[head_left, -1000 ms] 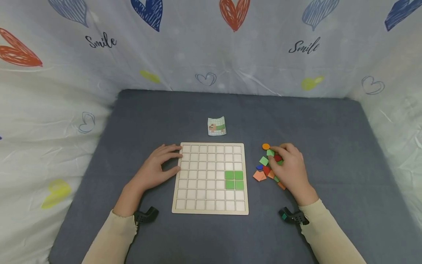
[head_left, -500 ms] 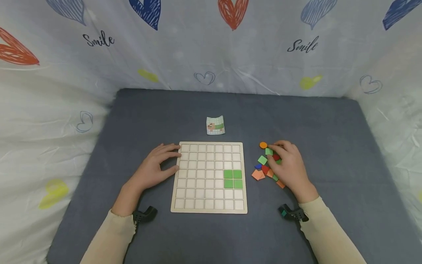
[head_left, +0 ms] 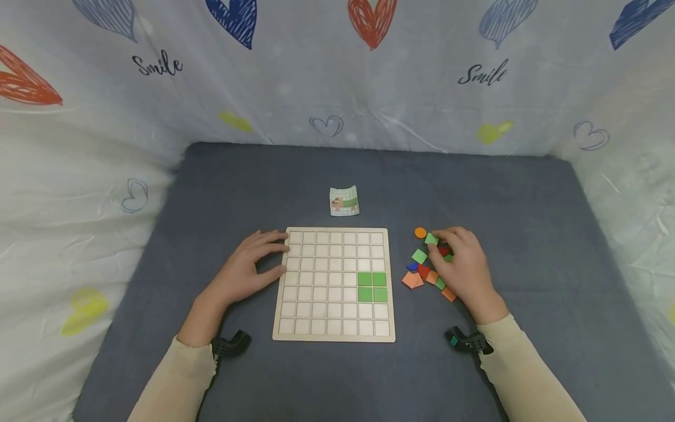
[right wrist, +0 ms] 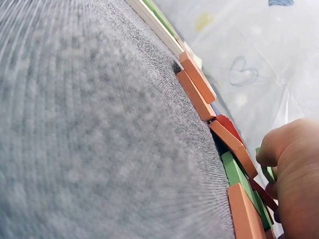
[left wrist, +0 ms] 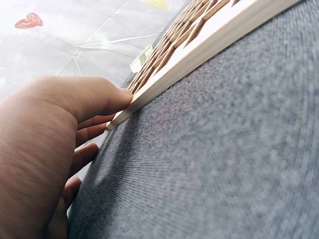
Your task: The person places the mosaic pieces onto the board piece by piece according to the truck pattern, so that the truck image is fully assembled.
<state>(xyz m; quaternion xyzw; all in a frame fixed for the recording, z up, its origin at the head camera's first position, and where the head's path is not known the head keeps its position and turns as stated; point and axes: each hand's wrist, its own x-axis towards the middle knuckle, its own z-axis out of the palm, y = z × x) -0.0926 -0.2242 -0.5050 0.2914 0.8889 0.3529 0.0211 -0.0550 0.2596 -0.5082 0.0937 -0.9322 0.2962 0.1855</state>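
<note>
The right hand (head_left: 463,272) pinches 1 light-green square tile (head_left: 431,238) in its grip, right of the pale wooden grid board (head_left: 319,278) whose left edge the loose-fingered left hand (head_left: 245,264) touches, apparently a picking step calling for a clean lift.

The grey tabletop (head_left: 337,381) carries 1 board (head_left: 319,280), 1 card (head_left: 344,202), tiles (head_left: 419,256).

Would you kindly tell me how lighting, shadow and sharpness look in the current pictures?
Head: fairly even light, lines on the board readable, the card small and soft; left wrist: curtain washed out, a dark shadow on the cloth beside the left hand; right wrist: orange pieces fairly crisp, nearer cloth blotchy and soft.
</note>
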